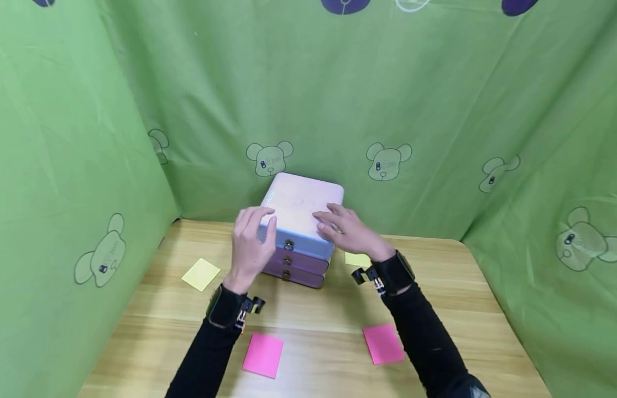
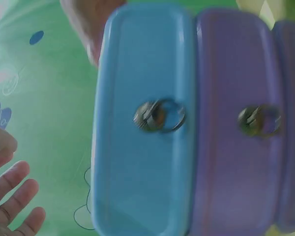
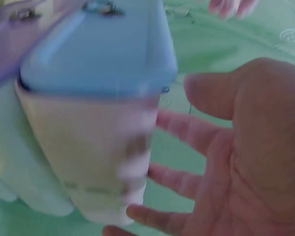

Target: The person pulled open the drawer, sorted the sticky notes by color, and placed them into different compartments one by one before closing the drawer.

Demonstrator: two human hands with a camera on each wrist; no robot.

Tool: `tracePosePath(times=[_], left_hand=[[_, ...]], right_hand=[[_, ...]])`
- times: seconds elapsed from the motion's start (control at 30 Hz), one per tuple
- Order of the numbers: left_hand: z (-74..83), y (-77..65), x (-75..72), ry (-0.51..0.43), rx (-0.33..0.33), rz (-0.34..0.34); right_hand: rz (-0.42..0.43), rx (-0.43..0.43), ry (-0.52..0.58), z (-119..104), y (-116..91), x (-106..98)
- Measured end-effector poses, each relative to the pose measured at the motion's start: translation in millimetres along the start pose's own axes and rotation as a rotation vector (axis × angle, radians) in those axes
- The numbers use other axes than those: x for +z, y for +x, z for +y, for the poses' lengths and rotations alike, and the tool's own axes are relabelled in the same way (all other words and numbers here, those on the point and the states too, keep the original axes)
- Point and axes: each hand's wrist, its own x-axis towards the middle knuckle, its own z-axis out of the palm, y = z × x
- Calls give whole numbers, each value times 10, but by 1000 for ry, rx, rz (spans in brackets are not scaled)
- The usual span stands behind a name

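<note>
A small stacked drawer box with a pale pink top [image 1: 303,196] stands at the back of the table. Its upper drawer front is blue [image 2: 142,177], and below come two purple drawer fronts [image 1: 308,263], with ring pulls. My left hand [image 1: 250,243] hovers at the box's front left edge, fingers loosely bent around nothing; the left wrist view shows its fingertips apart from the blue front. Spread fingers of my right hand [image 1: 350,229] reach over the right edge of the top. In the right wrist view they overlap the box's edge; contact is unclear.
Yellow paper squares lie left [image 1: 201,274] and right [image 1: 357,258] of the box, the right one partly hidden by my hand. Nearer me are two pink squares [image 1: 263,355] [image 1: 383,344]. A green curtain [image 1: 318,99] encloses the wooden table [image 1: 318,315] behind and at both sides.
</note>
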Motion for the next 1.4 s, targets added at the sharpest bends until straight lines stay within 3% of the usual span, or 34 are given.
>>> tracePosePath(times=[0.13,0.4,0.6,0.77,1.07,1.4], left_hand=[[66,-215,40,5,22,44],[34,-593,136,74,4,-34],[31,-799,246,55,-107,-94],[2,-876,342,83,-172,-113],[-50,-1002,451,183,-71,-108],[-73,-1004,491,207,-108,-152]], right_hand=[[-49,-11,0,130,125,-84],[-37,-35,-40,409,351,-58],[-70,-10,-59,549,411,-69],[-52,0,-118,628,480,-49],[66,-81,-194,747,609,53],[46,-70,-177,747,658,56]])
